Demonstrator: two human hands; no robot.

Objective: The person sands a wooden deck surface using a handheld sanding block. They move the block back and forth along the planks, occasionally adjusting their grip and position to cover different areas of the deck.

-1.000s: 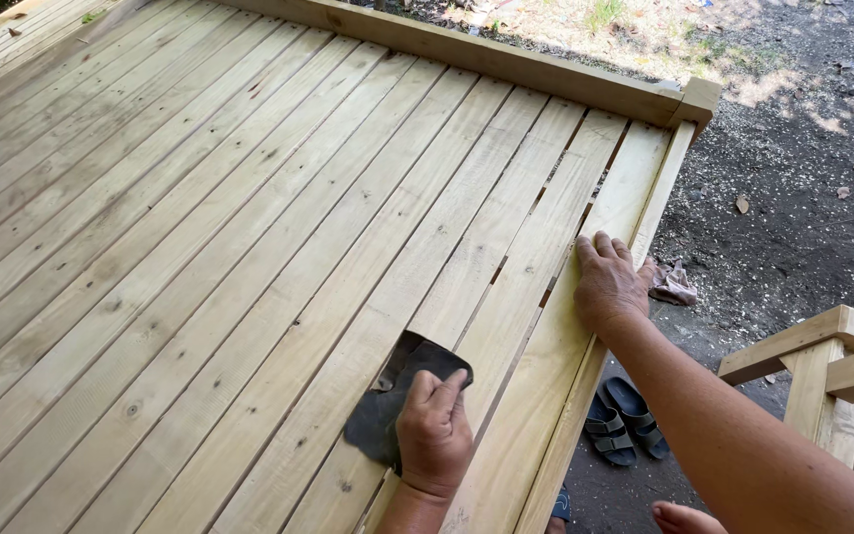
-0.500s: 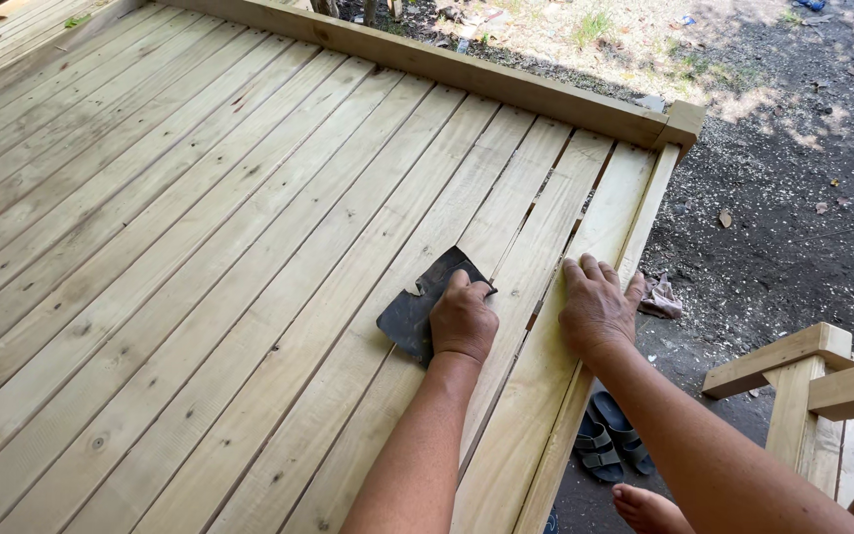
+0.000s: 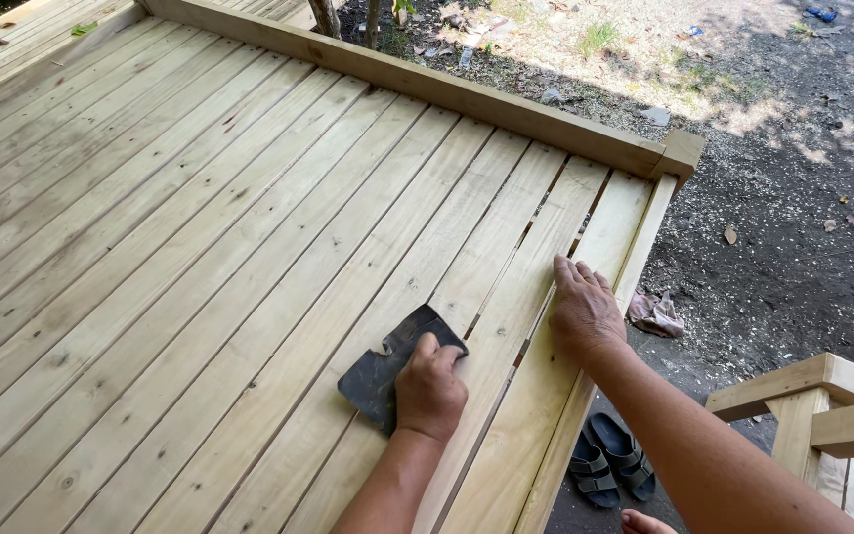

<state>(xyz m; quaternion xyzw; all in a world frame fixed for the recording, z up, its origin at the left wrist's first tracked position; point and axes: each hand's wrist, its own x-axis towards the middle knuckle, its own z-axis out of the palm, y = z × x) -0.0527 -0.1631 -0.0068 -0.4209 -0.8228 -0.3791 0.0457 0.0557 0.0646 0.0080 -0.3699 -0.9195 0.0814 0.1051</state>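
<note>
A raised border beam of pale timber point(image 3: 467, 94) runs along the far edge of the planks and ends at a short square post cap point(image 3: 682, 150). Beyond it lies dark gravel ground point(image 3: 803, 247) scattered with dry leaves and small litter. A crumpled pinkish cloth rag point(image 3: 656, 313) lies on the ground just beside the platform's edge. A pair of dark blue strapped sandals point(image 3: 610, 467) sits below it. At the right stands a pale wooden railing frame point(image 3: 812, 415).

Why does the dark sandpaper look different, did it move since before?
Yes. The sandpaper under the left hand slid back down the plank, away from the far rail, toward the person.
</note>
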